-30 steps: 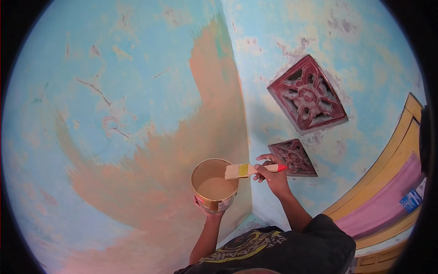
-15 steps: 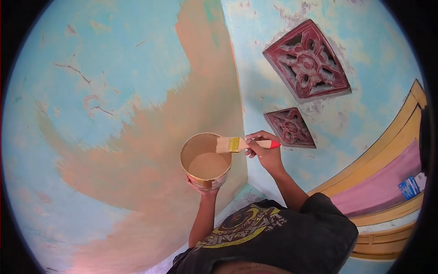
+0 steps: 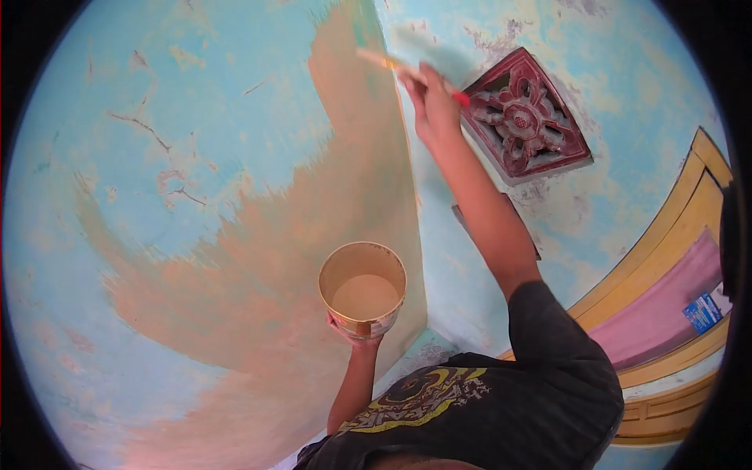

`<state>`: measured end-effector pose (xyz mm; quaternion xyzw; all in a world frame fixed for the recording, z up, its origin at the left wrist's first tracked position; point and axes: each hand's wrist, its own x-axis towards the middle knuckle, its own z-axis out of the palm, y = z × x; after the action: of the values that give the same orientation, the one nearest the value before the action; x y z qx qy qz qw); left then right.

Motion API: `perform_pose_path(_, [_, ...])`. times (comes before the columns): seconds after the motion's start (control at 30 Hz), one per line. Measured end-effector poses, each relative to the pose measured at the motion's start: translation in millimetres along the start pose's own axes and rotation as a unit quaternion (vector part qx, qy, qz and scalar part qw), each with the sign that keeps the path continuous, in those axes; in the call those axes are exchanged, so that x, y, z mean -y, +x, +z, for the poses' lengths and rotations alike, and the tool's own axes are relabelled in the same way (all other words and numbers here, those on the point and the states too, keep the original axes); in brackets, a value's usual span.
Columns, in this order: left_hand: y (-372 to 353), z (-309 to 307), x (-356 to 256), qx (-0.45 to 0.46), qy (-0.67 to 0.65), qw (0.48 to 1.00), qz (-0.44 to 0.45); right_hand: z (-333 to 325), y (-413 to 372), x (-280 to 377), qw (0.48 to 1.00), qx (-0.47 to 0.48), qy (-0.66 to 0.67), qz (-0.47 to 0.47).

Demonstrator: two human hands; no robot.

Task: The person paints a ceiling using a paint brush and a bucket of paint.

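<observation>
My left hand supports a paint bucket from below, its fingers wrapped around the lower side. Tan paint lies inside the bucket. Raised high on an outstretched arm, my right hand grips a paintbrush by its red-tipped handle. The bristles point left, overlapping the tan-painted strip of the left wall close to the corner; motion blurs them a little.
The left wall is part tan and part light blue, with cracks in the blue. On the right wall are a dark red carved vent and a smaller vent, mostly behind my arm. A yellow wooden frame with pink cloth stands far right.
My right hand has lifted the paintbrush from the bucket's rim up to the upper wall near the corner. The bucket in my left hand sits slightly lower and farther right in view.
</observation>
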<state>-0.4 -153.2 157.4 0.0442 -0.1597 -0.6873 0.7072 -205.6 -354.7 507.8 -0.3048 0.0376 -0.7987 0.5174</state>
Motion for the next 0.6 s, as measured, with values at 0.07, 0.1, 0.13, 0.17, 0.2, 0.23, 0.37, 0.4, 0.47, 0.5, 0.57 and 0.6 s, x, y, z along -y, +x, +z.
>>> perform_pose_path(0.07, [-4, 4, 1, -0.006, -0.003, 1.0, 0.002, 44, 51, 3, 0.993, 0.049, -0.01, -0.102])
perform_pose_path(0.1, [-6, 5, 1, -0.009, -0.006, 1.0, 0.004, 72, 66, 8, 0.991, 0.007, 0.009, -0.137])
perform_pose_path(0.13, [-9, 6, 1, -0.011, -0.013, 1.0, 0.006, 88, 88, 10, 0.985, -0.009, 0.014, -0.169])
perform_pose_path(0.17, [-11, 6, 0, -0.017, -0.013, 1.0, 0.011, 97, 90, 13, 0.986, -0.035, -0.035, -0.158])
perform_pose_path(0.2, [-13, 6, 0, -0.022, -0.013, 1.0, 0.016, 103, 91, 16, 0.984, -0.062, -0.085, -0.147])
perform_pose_path(0.23, [-15, 6, -1, -0.029, -0.006, 0.999, 0.023, 107, 89, 17, 0.978, -0.088, -0.135, -0.135])
perform_pose_path(0.37, [-22, 3, -7, -0.045, -0.022, 0.998, 0.031, 9, 38, -38, 0.925, -0.105, -0.328, -0.163])
perform_pose_path(0.4, [-26, 3, -8, -0.049, -0.023, 0.998, 0.031, -16, 17, -42, 0.871, -0.119, -0.446, -0.17])
perform_pose_path(0.47, [-28, 8, -14, -0.046, -0.009, 0.998, 0.036, -55, 19, -55, 0.908, -0.123, -0.381, -0.126])
perform_pose_path(0.5, [-28, 11, -17, -0.054, -0.012, 0.998, 0.043, -58, 20, -56, 0.925, -0.123, -0.344, -0.105])
perform_pose_path(0.57, [-28, 15, -22, -0.068, -0.017, 0.996, 0.058, -34, 52, -42, 0.878, -0.114, -0.449, -0.119])
perform_pose_path(0.6, [-25, 13, -25, -0.059, -0.015, 0.997, 0.055, 6, 63, -26, 0.904, -0.099, -0.39, -0.147])
